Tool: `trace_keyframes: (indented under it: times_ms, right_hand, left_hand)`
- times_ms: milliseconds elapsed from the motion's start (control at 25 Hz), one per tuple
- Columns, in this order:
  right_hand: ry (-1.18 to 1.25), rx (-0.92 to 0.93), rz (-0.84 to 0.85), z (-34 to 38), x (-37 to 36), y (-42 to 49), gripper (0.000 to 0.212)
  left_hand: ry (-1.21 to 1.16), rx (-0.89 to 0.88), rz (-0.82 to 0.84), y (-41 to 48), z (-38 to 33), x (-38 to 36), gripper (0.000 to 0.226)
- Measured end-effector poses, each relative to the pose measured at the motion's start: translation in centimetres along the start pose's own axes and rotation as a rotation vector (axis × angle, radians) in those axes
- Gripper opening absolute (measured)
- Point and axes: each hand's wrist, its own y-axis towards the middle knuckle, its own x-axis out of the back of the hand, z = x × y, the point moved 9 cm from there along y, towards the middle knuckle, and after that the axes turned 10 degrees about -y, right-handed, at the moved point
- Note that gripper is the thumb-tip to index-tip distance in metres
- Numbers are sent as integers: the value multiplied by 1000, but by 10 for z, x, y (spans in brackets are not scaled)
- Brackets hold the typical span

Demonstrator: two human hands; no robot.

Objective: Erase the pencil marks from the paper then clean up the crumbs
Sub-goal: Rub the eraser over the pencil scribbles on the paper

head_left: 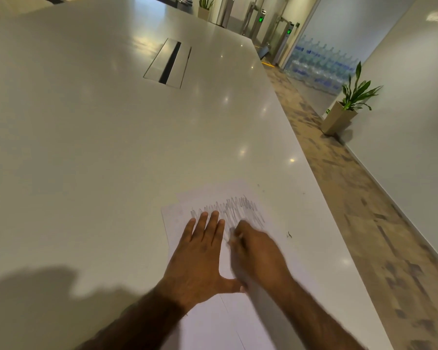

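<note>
A white sheet of paper (177, 218) lies near the right edge of the large white table (86, 147). Grey pencil scribbles (240, 208) cover its far part. My left hand (200, 256) presses flat on the sheet with its fingers straight and spread, just left of the scribbles. My right hand (256, 251) is blurred by motion, its fingers curled over the lower right of the scribbles. Something small and pale shows at its fingertips; I cannot make it out. A few dark crumbs (289, 234) lie on the table to the right of the paper.
The table's right edge (339, 223) runs close past the paper, with patterned carpet below. A recessed cable box (168, 63) sits in the tabletop farther off. A potted plant (349, 107) stands on the floor by the wall. Stacked water bottles (321, 66) fill the far corner.
</note>
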Motion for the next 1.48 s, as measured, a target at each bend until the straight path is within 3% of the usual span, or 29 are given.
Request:
trace_keyframes:
  times_ms: [80, 200, 280, 440, 560, 640, 840, 960, 1120, 1240, 1320, 1400, 1480]
  right_hand:
    - [-34, 124, 0, 25, -2, -29, 12]
    - [-69, -159, -22, -33, 11, 7, 15]
    - [19, -211, -3, -48, 11, 19, 13]
    - [30, 53, 125, 20, -7, -28, 14]
    - [76, -252, 13, -46, 9, 8, 19]
    - [159, -368, 52, -87, 14, 19, 19]
    - [203, -310, 82, -85, 5, -3, 15]
    - [254, -274, 12, -71, 8, -3, 18]
    - [59, -134, -58, -38, 0, -12, 7]
    - [139, -198, -202, -37, 9, -9, 5]
    - [169, -77, -172, -9, 4, -11, 9]
    - [49, 73, -99, 14, -4, -17, 19]
    - [11, -23, -121, -13, 3, -2, 30]
  left_hand:
    - [5, -6, -12, 2, 0, 0, 123]
    - [-18, -1, -3, 4, 2, 1, 136]
    - [-16, 4, 12, 2, 2, -2, 138]
    - [8, -8, -15, 1, 1, 0, 124]
    - [-16, 12, 9, 2, 3, 0, 135]
    - [-24, 36, 30, 1, 1, -2, 137]
    - [-14, 51, 24, 4, 2, 0, 137]
    - [1, 48, 17, 3, 2, 0, 137]
    - [-3, 40, 4, 2, 1, 2, 136]
    - [18, 35, 18, 4, 1, -2, 135]
    - [30, 15, 17, 3, 2, -3, 131]
    - [50, 6, 20, 3, 3, -4, 131]
    - [24, 18, 23, 3, 2, -2, 134]
